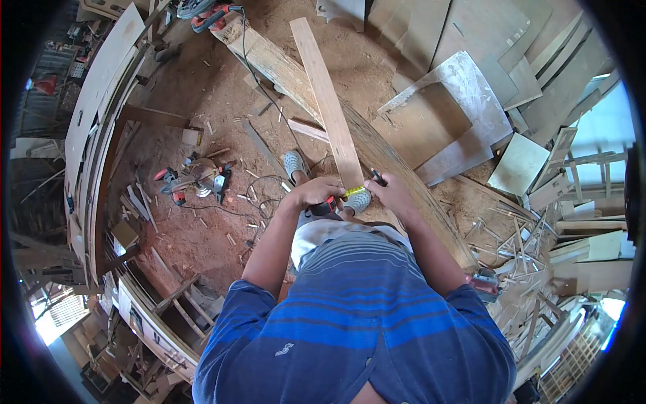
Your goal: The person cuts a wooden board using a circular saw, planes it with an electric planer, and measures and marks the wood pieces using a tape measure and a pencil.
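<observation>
A long flat wooden board stretches away from me, its near end between my hands. My left hand is closed on a red and black tape measure, close to the board's left corner. A short length of yellow tape blade runs across the board's near end. My right hand is at the right corner, fingers closed around a dark pen-like marker and touching the tape's end. Under the board lies a thick rough timber beam.
A circular saw and its cable lie on the dusty floor at left, among offcuts. Another red power tool sits at the beam's far end. A cut-out panel and stacked sheets stand at right. My feet in grey clogs are below.
</observation>
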Available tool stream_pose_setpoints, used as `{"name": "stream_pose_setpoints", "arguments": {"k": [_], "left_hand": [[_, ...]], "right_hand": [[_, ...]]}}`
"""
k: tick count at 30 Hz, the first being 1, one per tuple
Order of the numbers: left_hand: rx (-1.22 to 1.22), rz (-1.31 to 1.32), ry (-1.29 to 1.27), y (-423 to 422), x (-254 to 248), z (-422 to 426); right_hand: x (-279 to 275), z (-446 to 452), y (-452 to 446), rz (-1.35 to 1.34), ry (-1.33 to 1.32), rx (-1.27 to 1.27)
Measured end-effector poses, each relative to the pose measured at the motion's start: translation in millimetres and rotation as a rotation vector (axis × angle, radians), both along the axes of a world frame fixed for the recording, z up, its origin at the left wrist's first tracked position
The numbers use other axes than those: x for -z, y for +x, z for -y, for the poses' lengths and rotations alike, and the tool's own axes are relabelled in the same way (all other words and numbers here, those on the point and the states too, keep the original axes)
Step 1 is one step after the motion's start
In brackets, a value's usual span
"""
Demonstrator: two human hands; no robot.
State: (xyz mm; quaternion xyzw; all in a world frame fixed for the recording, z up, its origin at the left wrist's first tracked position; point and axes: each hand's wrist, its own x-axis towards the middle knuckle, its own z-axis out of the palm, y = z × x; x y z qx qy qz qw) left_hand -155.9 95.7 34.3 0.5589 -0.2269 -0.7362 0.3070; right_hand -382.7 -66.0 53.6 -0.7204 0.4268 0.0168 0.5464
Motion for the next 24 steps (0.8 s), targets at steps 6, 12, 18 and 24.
{"name": "stream_pose_setpoints", "arguments": {"k": [6,12,18,24], "left_hand": [[0.01,0.059,-0.059,-1,7,0],[0.01,0.001,0.015,-2,-7,-1],[-0.019,-0.045,0.037,-3,-6,-2],[0.014,-0.019,0.023,-2,-6,0]], "right_hand": [[-6,16,-2,0.336,0.163,0.341],[-30,17,8,0.582,0.083,0.366],[-52,20,-11,0.138,0.187,0.191],[-38,9,-19,0.224,0.134,0.198]]}}
